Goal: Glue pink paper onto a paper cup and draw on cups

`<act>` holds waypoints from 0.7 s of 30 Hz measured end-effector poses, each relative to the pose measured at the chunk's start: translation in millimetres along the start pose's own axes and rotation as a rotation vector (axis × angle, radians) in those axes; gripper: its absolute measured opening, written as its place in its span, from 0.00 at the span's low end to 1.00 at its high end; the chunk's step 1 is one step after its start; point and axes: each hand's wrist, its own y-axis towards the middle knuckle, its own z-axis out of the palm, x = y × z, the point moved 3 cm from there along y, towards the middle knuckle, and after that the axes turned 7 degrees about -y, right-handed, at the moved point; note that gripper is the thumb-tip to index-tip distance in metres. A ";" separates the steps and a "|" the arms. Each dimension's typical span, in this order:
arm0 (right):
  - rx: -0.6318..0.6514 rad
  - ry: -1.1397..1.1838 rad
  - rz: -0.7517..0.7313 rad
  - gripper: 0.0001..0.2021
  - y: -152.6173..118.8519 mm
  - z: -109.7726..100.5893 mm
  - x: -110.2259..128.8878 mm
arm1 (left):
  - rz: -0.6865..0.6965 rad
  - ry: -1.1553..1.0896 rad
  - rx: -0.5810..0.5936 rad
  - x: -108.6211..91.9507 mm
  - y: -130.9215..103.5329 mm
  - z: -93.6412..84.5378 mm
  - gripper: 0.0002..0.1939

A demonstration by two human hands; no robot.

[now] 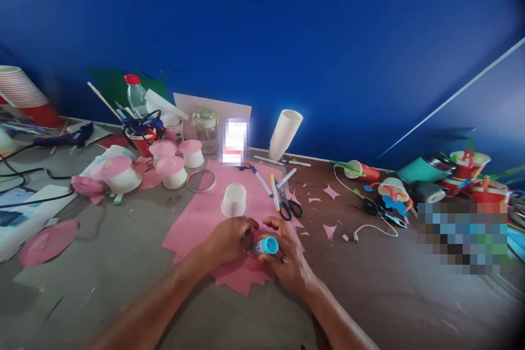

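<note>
My right hand point(292, 258) is wrapped round a glue stick point(267, 245) with a light blue end, tilted toward me. Close beside it, the fingers of my left hand point(230, 240) are curled together; a speck of teal shows at their tips, too hidden to name. Both hands are over a stack of pink paper sheets point(192, 224). Just beyond them a white paper cup point(233, 200) stands upside down on the pink paper. Black-handled scissors point(290, 209) and several markers point(261, 181) lie to the right of the cup.
Several white cups with pink paper discs point(171, 171) stand at the left, near a tape ring point(200, 181). A stack of white cups point(286, 134) leans at the back beside a bright phone screen point(234, 142). Pink scraps point(329, 231) and a white cable point(375, 226) lie right.
</note>
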 end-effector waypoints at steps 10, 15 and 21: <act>-0.114 -0.022 0.063 0.17 0.5 4.0 -6.2 | 0.021 -0.068 -0.168 12.5 1.2 1.6 0.16; -0.158 -0.057 0.114 0.14 0.3 4.4 -9.6 | 0.023 -0.044 -0.162 11.1 1.2 0.9 0.16; -0.168 -0.068 0.156 0.11 3.1 -0.7 -8.4 | 0.003 -0.047 -0.165 10.7 0.3 -1.0 0.16</act>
